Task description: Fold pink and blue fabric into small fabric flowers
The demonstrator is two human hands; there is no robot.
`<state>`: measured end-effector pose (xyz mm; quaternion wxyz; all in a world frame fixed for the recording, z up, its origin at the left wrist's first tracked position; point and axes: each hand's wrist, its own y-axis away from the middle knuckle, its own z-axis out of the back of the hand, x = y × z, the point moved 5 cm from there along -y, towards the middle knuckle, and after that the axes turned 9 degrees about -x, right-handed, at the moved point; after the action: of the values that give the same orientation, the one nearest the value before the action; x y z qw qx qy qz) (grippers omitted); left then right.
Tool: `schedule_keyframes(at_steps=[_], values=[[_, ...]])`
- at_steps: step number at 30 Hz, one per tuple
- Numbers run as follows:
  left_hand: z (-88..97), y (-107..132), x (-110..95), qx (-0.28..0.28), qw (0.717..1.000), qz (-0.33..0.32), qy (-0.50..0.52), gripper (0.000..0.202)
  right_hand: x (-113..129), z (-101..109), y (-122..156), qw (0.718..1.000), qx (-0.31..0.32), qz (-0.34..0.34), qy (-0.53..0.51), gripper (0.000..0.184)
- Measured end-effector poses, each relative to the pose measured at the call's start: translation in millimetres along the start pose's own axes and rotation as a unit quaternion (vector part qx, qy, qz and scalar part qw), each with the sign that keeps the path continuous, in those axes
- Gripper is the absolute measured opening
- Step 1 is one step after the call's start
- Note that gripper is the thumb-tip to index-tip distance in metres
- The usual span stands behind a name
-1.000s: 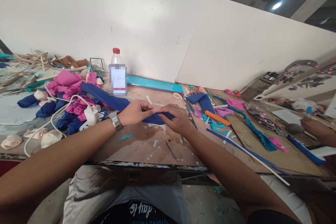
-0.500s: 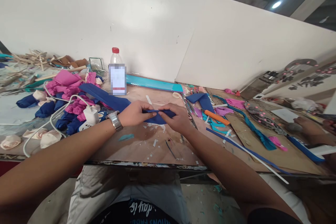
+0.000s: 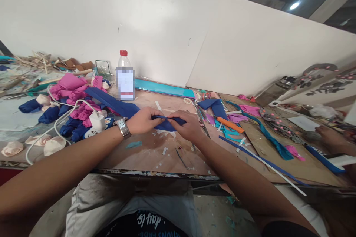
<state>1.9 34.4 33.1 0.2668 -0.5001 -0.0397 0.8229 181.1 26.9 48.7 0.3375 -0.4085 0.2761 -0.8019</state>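
A long dark blue foam strip runs from the pink pile at the left to the middle of the wooden table. My left hand, with a metal watch on its wrist, pinches the strip's near end. My right hand pinches the same end from the right, its fingers curled over the blue material. The fingertips of the two hands meet over the strip, just above the tabletop.
A plastic bottle with a red cap stands behind the hands. Pink and blue foam pieces, a white charger and its cable lie at the left. An orange knife, scraps and strips lie to the right. Another person's hand rests at far right.
My fingers have shifted slightly along the blue strip's end, folding it between both hands. The other person's hand at the far right has moved a little.
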Motion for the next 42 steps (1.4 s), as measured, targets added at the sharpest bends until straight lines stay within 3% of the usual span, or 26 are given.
schedule_keyframes(at_steps=[9, 22, 26, 31, 42], values=[[1.2, -1.8, -0.6, -0.005, 0.999, 0.018, 0.036, 0.031, 3.8, 1.7, 0.8, 0.999, 0.004, 0.043, -0.019, 0.014], [2.9, -3.0, 3.6, -0.016, 0.995, 0.04, 0.094, 0.028, 2.6, 4.5, -1.4, 0.998, -0.02, 0.048, -0.019, 0.012], [4.7, -1.0, -0.1, -0.051, 0.997, 0.014, 0.06, 0.033, 0.8, 5.4, -1.9, 0.999, -0.031, 0.038, -0.019, 0.009], [8.0, 1.2, -10.7, -0.076, 0.995, -0.064, -0.023, 0.029, -0.6, 4.0, -1.6, 0.999, -0.031, 0.017, -0.008, 0.007], [7.1, 1.7, -8.3, -0.062, 0.996, -0.051, -0.047, 0.042, -6.8, 2.8, 1.2, 0.999, -0.045, -0.012, 0.012, 0.011]])
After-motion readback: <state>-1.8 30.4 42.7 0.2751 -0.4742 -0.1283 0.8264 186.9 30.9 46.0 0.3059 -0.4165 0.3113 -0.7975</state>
